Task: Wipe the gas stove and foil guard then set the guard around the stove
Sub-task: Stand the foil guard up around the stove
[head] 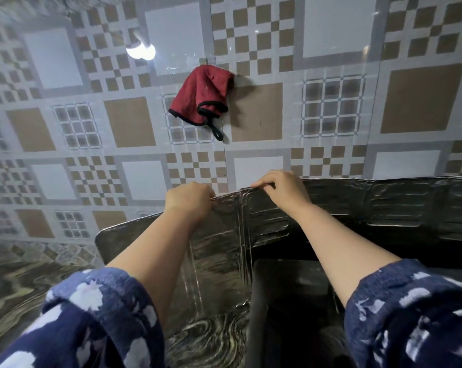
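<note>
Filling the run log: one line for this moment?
step: setting guard | left hand, right hand: gripping foil guard top edge | stove: inside guard

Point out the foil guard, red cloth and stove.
foil guard point(399, 205): head view, embossed back panel.
red cloth point(198, 98): head view, middle of the hanging fabric.
stove point(291, 285): head view, dark top surface.

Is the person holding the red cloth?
No, the red cloth hangs on the tiled wall, while the left hand and right hand both grip the foil guard's top edge.
</note>
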`<state>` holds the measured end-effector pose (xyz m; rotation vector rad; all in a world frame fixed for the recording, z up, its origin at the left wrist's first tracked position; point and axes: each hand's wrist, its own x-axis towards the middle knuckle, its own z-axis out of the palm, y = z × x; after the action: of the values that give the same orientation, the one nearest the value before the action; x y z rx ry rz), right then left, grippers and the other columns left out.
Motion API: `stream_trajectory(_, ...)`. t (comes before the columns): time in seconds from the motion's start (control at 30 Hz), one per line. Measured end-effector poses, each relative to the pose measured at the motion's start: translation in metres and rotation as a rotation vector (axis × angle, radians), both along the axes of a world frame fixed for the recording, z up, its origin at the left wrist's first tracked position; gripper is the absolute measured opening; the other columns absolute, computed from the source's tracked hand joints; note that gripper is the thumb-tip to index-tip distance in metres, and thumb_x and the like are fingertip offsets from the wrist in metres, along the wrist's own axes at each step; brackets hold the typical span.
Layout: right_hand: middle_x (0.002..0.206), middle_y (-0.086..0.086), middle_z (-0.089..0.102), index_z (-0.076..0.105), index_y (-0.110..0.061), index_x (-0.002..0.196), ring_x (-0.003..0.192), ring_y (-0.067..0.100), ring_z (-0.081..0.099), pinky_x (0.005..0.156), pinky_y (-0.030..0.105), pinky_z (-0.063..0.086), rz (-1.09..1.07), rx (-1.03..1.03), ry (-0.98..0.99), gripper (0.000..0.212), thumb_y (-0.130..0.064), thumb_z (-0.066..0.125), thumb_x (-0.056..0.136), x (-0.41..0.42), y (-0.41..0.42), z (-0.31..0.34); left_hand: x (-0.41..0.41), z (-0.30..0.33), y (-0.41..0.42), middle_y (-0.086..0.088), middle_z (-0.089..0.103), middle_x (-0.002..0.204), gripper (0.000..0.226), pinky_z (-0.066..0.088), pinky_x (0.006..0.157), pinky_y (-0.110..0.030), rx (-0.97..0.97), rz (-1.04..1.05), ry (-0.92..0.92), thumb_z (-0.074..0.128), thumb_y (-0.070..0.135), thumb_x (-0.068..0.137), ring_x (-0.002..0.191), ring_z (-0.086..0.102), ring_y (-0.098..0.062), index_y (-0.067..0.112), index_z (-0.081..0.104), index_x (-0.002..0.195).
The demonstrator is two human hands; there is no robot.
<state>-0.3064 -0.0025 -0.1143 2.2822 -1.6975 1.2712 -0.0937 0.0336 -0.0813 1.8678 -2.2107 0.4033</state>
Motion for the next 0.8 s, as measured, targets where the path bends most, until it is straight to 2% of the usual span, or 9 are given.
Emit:
stream_trajectory(0.1,0.104,-0.004,0.071,0.075,-0.026,0.094,0.098,0.016,0.062,0.087,0.031,0.049,-0.001,0.008,-0.007,0.025,-0.008,0.058,0.088,0.004,-0.002,0.007,-0.002,0.008,0.004,-0.002,0.068,0.114,0.027,0.046,0.073,-0.036,0.009,-0.020,0.044,0.051,0.022,0.093,0.101,0.062,-0.027,0.033,0.066,0.112)
stream_trajectory(0.2,0.107,-0.004,0.070,0.074,-0.027,0.095,0.100,0.016,0.062,0.087,0.030,0.047,0.001,0.044,-0.009,0.027,-0.008,0.057,0.088,0.007,-0.001,0.010,-0.006,0.014,0.007,-0.001,0.059,0.130,0.040,0.046,0.083,-0.039,0.073,-0.054,0.087,0.058,0.030,0.090,0.116,0.056,-0.027,0.040,0.053,0.128)
stream_trajectory(0.33,0.112,-0.002,0.069,0.073,-0.029,0.098,0.102,0.019,0.061,0.090,0.035,0.049,-0.019,0.077,0.022,0.029,-0.010,0.053,0.092,0.008,0.002,0.004,-0.005,0.014,0.012,0.000,0.060,0.127,0.053,0.049,0.086,-0.040,0.208,-0.157,0.106,0.062,0.028,0.088,0.112,0.056,-0.024,0.053,0.044,0.131)
stream_trajectory(0.5,0.110,0.000,0.065,0.067,-0.032,0.111,0.103,0.021,0.056,0.090,0.036,0.046,-0.025,0.080,0.082,0.035,-0.008,0.050,0.093,0.002,0.002,0.000,0.016,0.027,0.021,-0.001,0.060,0.130,0.061,0.039,0.101,-0.038,0.436,-0.246,0.223,0.065,0.016,0.085,0.117,0.053,-0.021,0.047,0.045,0.133)
stream_trajectory(0.63,0.100,-0.005,0.062,0.060,-0.040,0.119,0.099,0.019,0.052,0.091,0.038,0.036,-0.049,0.043,0.220,0.047,-0.003,0.048,0.093,-0.004,0.004,-0.006,0.031,0.022,0.030,0.000,0.056,0.134,0.061,0.035,0.103,-0.034,0.452,-0.257,0.282,0.066,0.014,0.086,0.121,0.051,-0.020,0.042,0.044,0.136)
stream_trajectory(0.73,0.099,-0.003,0.063,0.063,-0.039,0.116,0.100,0.021,0.053,0.098,0.043,0.033,-0.039,0.016,0.156,0.052,0.003,0.044,0.091,-0.001,0.001,-0.007,0.036,0.018,0.034,-0.002,0.058,0.133,0.058,0.035,0.103,-0.032,0.488,-0.269,0.388,0.064,0.017,0.088,0.118,0.054,-0.019,0.039,0.044,0.138)
stream_trajectory(0.8,0.107,0.000,0.064,0.066,-0.036,0.112,0.108,0.024,0.053,0.104,0.044,0.030,-0.030,0.032,0.106,0.052,0.004,0.041,0.091,0.000,-0.003,-0.004,0.032,0.020,0.035,-0.006,0.061,0.129,0.054,0.037,0.104,-0.034,0.509,-0.274,0.462,0.063,0.019,0.089,0.115,0.057,-0.020,0.037,0.045,0.137)
